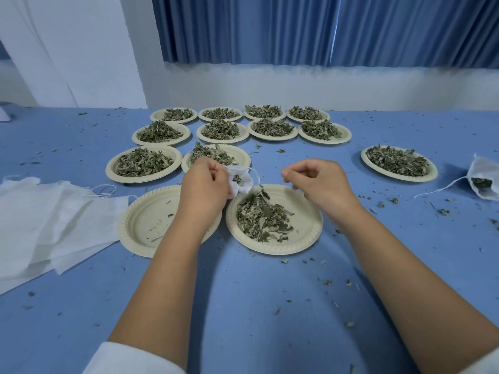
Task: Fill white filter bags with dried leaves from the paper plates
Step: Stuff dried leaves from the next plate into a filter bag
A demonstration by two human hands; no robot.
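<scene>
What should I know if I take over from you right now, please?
Left hand: grips a small white filter bag above the near plates; leaves show in its mouth.
Right hand: fingers curled beside the bag; I cannot tell whether it pinches the drawstring.
Done: the near-left plate holds only crumbs, and a filled bag lies at the far right.
Left: the leaf plate under the hands, plus eleven full plates behind and to the right. Empty bags are stacked at the left.
</scene>
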